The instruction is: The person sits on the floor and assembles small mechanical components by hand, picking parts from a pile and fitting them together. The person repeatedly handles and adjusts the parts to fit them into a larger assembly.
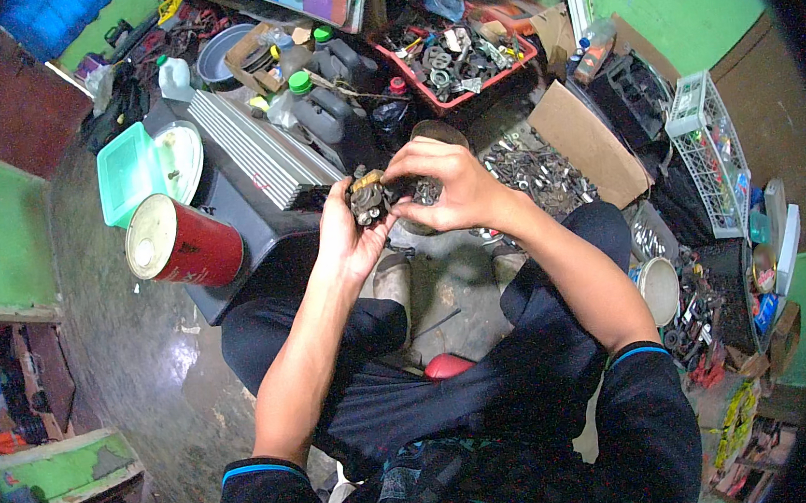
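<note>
Part point(368, 200) is sitting in the left hand point(347, 235), on the near side of the crate point(492, 83) and left of it. Left palm is facing up, thumb and fingers curling around the part. Right hand point(448, 179) is bending thumb and fingers in at the part's right side; can't tell if the fingertips are pinching a small piece or just touching. Main risk, as I'm reading it: left palm is giving shallow support, so a hard pull or twist from the right could be rolling the part out onto the floor point(455, 290). Second: the heap point(536, 171) is lying just nearer than the crate, so any loose bit bouncing there would be vanishing among lookalikes. Third: the tin point(197, 244) is standing well left of the crate; a wide left elbow could be tipping it.
</note>
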{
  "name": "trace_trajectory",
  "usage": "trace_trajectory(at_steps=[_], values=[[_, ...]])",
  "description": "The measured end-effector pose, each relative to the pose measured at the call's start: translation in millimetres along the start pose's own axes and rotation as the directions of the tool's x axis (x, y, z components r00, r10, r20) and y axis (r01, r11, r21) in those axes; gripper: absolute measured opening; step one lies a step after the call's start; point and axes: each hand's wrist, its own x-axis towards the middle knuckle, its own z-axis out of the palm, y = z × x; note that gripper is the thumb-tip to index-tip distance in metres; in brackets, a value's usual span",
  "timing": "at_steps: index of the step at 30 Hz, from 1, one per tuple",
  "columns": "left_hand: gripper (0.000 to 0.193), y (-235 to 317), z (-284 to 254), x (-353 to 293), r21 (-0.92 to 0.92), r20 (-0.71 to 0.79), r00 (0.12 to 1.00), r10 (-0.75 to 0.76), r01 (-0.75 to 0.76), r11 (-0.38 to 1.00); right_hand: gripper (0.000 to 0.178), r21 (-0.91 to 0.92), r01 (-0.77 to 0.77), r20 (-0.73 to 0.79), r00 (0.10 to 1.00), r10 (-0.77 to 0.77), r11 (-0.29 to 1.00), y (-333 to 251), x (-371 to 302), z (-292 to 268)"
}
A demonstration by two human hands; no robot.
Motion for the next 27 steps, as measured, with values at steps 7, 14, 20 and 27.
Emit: trace_trajectory(at_steps=[7, 14, 20, 27], values=[[0.035, -3, 7, -6, -0.039, 0.038, 0.999, -0.014, 0.015, 0.999, 0.042, -0.175, -0.043, -0.024, 0.999, 0.04, 0.984, -11, -4, 12], [0.028, -3, -5, 3, 0.021, -0.019, 0.998, 0.054, -0.053, 0.998, 0.023, -0.331, 0.181, -0.031, 0.979, -0.203, 0.926, -4, -7, 19], [0.028, -1, 12, -13, 0.107, -0.121, 0.985, 0.121, -0.108, 0.988, 0.021, -0.344, 0.235, -0.033, 0.965, -0.262, 0.909, -1, -5, 20], [0.026, -6, 10, -5, 0.128, -0.105, 0.988, 0.117, -0.103, 0.986, 0.008, -0.145, 0.056, -0.237, 0.967, -0.089, 0.988, 3, -8, 23]])
